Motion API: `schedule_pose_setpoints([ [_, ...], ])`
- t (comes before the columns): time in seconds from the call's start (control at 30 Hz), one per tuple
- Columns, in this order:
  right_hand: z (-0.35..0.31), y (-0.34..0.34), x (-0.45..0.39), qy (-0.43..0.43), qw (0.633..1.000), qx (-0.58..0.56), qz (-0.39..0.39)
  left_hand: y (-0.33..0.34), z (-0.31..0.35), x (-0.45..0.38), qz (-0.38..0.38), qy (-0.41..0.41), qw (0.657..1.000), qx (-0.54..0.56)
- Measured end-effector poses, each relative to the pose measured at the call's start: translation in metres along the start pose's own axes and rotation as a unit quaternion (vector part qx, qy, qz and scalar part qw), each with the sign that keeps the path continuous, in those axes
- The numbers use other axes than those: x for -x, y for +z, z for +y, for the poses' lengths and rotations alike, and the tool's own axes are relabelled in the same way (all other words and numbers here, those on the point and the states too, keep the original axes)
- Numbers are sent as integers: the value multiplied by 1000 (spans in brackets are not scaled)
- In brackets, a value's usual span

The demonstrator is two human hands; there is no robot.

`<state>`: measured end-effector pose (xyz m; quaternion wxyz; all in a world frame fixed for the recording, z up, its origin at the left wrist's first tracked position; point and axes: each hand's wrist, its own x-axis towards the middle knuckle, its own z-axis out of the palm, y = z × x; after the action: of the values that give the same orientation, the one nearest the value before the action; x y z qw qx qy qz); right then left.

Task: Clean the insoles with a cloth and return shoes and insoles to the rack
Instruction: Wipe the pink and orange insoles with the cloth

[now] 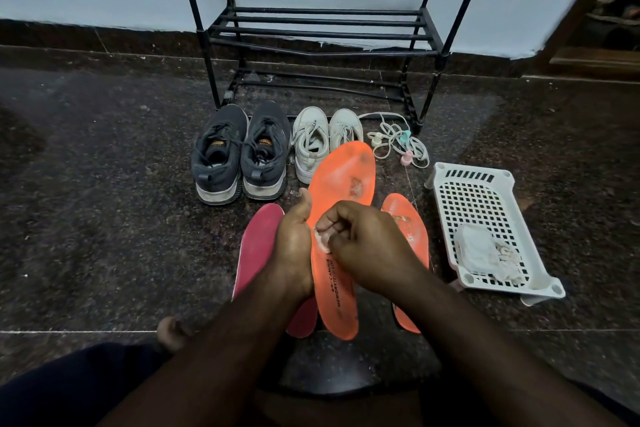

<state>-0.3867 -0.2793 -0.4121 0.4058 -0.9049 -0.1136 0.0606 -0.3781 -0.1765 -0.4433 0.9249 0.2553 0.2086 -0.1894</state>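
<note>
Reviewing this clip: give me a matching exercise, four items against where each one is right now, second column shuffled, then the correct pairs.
Items
1. Large orange foam insole
2. Pink insole
3. Crumpled white cloth pile
4. Pair of dark grey lace-up sneakers

Places
A. In the white perforated plastic basket
B. On the floor in front of the black metal rack, left of the white sneakers
C. Held up by the left hand
D. Flat on the floor, left of the hands

Pairs: 1-C, 2-D, 3-A, 4-B
</note>
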Motion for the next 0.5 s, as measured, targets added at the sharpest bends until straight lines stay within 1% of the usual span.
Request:
schedule_pose_setpoints([
  [0.07,3,-1,-3,-1,1000,2,22,2,1,2,-11,-5,1000,5],
  [0.13,5,2,-7,-22,997,66,32,1,3,1,-26,-3,1000,14],
  [0.2,4,7,-6,-31,993,113,15,2,4,2,-19,4,1000,3],
  [0.27,0,8,-3,-27,992,126,-10,2,3,1,-2,9,1000,-14],
  [0.4,-5,-4,2,-7,993,91,-73,1,1,-4,19,22,999,-32],
  [0.47,-4,-6,3,2,997,44,-69,-1,2,-6,17,19,999,-25],
  [0.5,-3,-7,2,2,999,30,-41,-1,1,-5,11,10,1000,-23],
])
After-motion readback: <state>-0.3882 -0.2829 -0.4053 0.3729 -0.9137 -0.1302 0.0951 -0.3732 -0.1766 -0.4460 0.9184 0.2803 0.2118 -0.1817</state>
